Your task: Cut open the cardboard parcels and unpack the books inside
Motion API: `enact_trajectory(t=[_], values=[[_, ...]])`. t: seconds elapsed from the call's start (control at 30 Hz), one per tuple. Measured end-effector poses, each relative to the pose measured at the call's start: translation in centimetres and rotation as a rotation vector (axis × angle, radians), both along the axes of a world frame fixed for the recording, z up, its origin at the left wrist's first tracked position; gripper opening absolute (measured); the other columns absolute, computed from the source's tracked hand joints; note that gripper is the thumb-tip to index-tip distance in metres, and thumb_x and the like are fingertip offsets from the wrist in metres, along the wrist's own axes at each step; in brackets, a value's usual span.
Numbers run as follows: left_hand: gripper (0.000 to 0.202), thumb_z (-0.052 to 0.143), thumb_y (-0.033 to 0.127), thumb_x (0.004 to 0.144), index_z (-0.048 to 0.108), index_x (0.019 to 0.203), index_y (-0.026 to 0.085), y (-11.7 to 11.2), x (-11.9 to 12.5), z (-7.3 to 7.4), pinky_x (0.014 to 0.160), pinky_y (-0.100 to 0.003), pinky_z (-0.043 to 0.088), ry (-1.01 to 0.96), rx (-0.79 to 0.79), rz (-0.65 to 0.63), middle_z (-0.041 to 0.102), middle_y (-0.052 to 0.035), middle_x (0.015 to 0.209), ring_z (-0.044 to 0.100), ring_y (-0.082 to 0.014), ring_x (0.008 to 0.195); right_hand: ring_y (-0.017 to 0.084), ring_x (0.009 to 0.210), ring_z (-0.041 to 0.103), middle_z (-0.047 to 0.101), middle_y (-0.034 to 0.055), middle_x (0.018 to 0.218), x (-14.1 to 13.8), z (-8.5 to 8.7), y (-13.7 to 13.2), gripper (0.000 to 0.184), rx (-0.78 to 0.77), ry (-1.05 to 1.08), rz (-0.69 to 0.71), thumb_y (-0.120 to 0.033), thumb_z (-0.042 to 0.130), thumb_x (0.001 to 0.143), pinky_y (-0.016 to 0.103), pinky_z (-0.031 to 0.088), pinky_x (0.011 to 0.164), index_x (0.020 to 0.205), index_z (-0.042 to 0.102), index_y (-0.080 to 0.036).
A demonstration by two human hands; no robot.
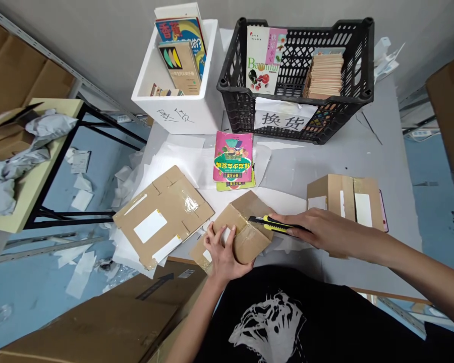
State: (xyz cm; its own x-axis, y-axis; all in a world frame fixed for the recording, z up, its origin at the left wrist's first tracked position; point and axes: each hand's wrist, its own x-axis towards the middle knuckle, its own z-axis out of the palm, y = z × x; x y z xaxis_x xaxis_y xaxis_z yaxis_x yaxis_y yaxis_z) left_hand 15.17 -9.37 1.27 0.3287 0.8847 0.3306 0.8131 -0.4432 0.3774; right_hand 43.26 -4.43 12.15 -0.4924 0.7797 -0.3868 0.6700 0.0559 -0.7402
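My left hand [224, 253] grips a taped cardboard package [245, 232] from the near side, with the fingers spread on its top. My right hand [310, 227] is shut around a yellow and black utility knife [274, 224]. The knife's blade points left and its tip lies at the package's tape, touching or very close. Left of the hands lies a flattened cardboard mailer [162, 217] with white labels and clear tape. A pink children's book [232, 156] rests on a yellow-green book [236, 185] beyond the package. An opened cardboard box [344, 199] sits to the right.
Behind stand a white foam box [177, 113] holding books and a black plastic crate [344, 98] holding books. White paper scraps lie on the grey table [382, 151] and blue floor. A large cardboard box [87, 322] sits at lower left; a side table [34, 201] holds grey wrapping.
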Motion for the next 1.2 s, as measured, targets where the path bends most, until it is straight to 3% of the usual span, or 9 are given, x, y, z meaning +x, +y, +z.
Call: enact_trajectory(t=[0.23, 0.6, 0.7, 0.87, 0.97, 1.03, 1.13, 1.2], values=[[0.101, 0.067, 0.051, 0.056, 0.024, 0.144, 0.029, 0.0, 0.1, -0.1, 0.096, -0.058, 0.027, 0.023, -0.023, 0.015, 0.038, -0.0138, 0.123, 0.026, -0.0497, 0.13, 0.02, 0.074, 0.063, 0.07, 0.006, 0.084, 0.2, 0.9, -0.6, 0.043, 0.017, -0.081, 0.077, -0.035, 0.04, 0.093, 0.029, 0.045, 0.063, 0.134, 0.052, -0.031], [0.097, 0.067, 0.05, 0.056, 0.03, 0.142, 0.025, 0.2, 0.4, -0.3, 0.099, -0.056, 0.025, 0.021, -0.023, -0.007, 0.04, -0.0151, 0.124, 0.024, -0.0476, 0.133, 0.02, 0.07, 0.063, 0.071, 0.0053, 0.084, 0.8, 0.2, -3.0, 0.044, 0.051, -0.087, 0.079, -0.028, 0.037, 0.094, 0.029, 0.045, 0.06, 0.136, 0.049, -0.033], [0.092, 0.067, 0.051, 0.058, 0.036, 0.139, 0.021, 0.8, 1.0, -0.1, 0.099, -0.056, 0.025, 0.056, -0.062, -0.005, 0.04, -0.0171, 0.126, 0.022, -0.0467, 0.133, 0.022, 0.07, 0.064, 0.07, 0.0061, 0.084, 1.3, 0.8, -3.9, 0.044, 0.061, -0.165, -0.017, -0.032, 0.035, 0.094, 0.031, 0.046, 0.06, 0.137, 0.048, -0.033], [0.087, 0.066, 0.057, 0.06, 0.043, 0.135, 0.016, 3.6, 4.7, 0.1, 0.097, -0.058, 0.025, 0.171, -0.208, 0.148, 0.04, -0.0201, 0.13, 0.023, -0.0467, 0.13, 0.025, 0.08, 0.065, 0.069, 0.0079, 0.102, 2.4, 0.8, -5.0, 0.054, 0.088, -0.259, -0.363, -0.04, 0.032, 0.095, 0.034, 0.05, 0.063, 0.148, 0.027, -0.032], [0.088, 0.064, 0.06, 0.064, 0.044, 0.136, 0.014, 5.6, 7.1, 0.7, 0.093, -0.06, 0.028, 0.219, -0.28, 0.238, 0.04, -0.0228, 0.132, 0.026, -0.0487, 0.125, 0.025, 0.087, 0.065, 0.065, 0.0106, 0.113, 0.4, -0.6, -5.1, 0.059, 0.053, -0.203, -0.463, -0.037, 0.032, 0.094, 0.036, 0.052, 0.069, 0.15, 0.018, -0.027], [0.076, 0.057, 0.061, 0.073, 0.047, 0.134, 0.017, 6.4, 7.6, 1.5, 0.092, -0.058, 0.031, 0.235, -0.319, 0.224, 0.039, -0.0212, 0.133, 0.03, -0.0458, 0.123, 0.024, 0.088, 0.065, 0.062, 0.0127, 0.116, -2.2, -1.8, -5.0, 0.063, 0.028, -0.168, -0.496, -0.031, 0.033, 0.093, 0.036, 0.053, 0.072, 0.151, 0.011, -0.022], [0.051, 0.046, 0.051, 0.086, 0.051, 0.131, 0.027, 6.9, 6.1, 2.9, 0.088, -0.049, 0.039, 0.284, -0.414, 0.116, 0.04, -0.0167, 0.132, 0.042, -0.0357, 0.115, 0.022, 0.088, 0.065, 0.063, 0.0142, 0.113, -6.3, -3.4, -4.7, 0.063, 0.039, -0.203, -0.563, -0.021, 0.03, 0.092, 0.036, 0.053, 0.076, 0.151, 0.01, -0.017], [0.049, 0.047, 0.042, 0.088, 0.046, 0.136, 0.031, 7.1, 4.7, 3.5, 0.084, -0.043, 0.043, 0.335, -0.481, 0.05, 0.042, -0.0155, 0.127, 0.047, -0.0311, 0.107, 0.023, 0.095, 0.064, 0.064, 0.0144, 0.112, -8.6, -4.0, -4.5, 0.061, 0.084, -0.261, -0.572, -0.016, 0.031, 0.092, 0.036, 0.051, 0.08, 0.151, 0.013, -0.015]])
